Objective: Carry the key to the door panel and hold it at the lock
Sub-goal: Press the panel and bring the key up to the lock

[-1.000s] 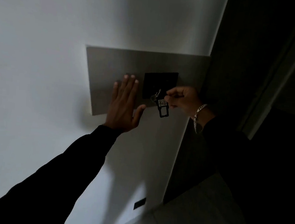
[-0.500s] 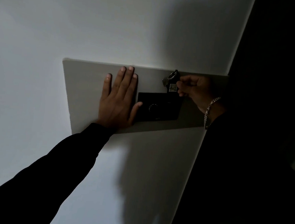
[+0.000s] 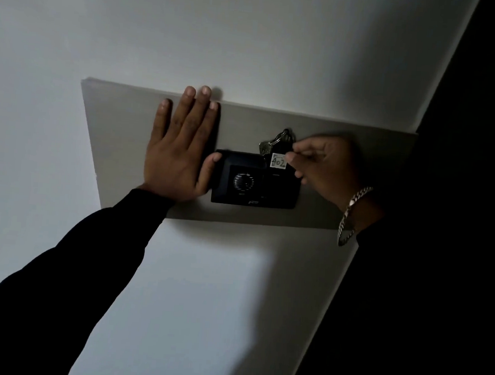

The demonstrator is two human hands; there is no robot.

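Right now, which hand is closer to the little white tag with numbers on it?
Right. The right hand pinches the keys beside the white tag, fingertips touching it. The left hand lies flat on the grey panel, farther left.

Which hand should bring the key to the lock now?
Right. The right hand already pinches the key and its tag just above the black lock. The left hand lies flat on the grey panel, empty.

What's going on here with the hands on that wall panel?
A person presses the left hand flat on a grey panel on the wall. The right hand pinches a key on a ring with a small white tag, holding it at the top edge of the black lock unit.
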